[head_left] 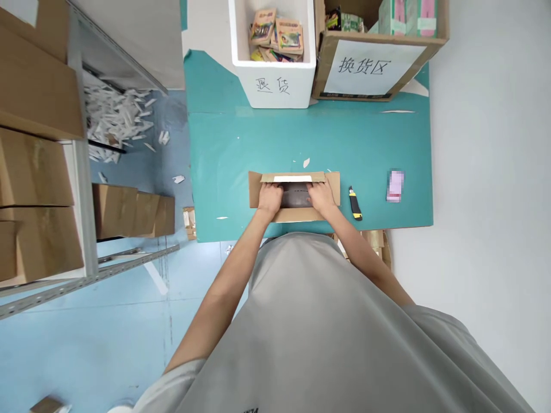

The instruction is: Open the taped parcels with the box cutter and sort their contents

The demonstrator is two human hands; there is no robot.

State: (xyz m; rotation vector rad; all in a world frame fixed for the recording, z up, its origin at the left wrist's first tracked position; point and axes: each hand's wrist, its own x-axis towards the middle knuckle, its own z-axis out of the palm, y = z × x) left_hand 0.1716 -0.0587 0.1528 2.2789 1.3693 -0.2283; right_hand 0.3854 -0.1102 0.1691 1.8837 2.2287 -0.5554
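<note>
An open cardboard box [294, 214] lies on the table in front of me, its flaps folded outward. Inside it is a dark grey, smooth-looking package [296, 197]; its kind is not clear. My left hand [271, 198] reaches into the box at the package's left end, fingers curled. At the right end my right hand [321, 196] is curled in the same way. The fingertips of both hands are partly hidden by the box and the package. A black and yellow utility knife [355, 204] rests just right of the box.
A pink item [395, 186], blurred out, lies near the right edge of the green tabletop [232, 149]. At the back stand a white foam bin [275, 86] with small packs and a labelled cardboard carton [365, 69]. Shelving [86, 206] with boxes is on the left.
</note>
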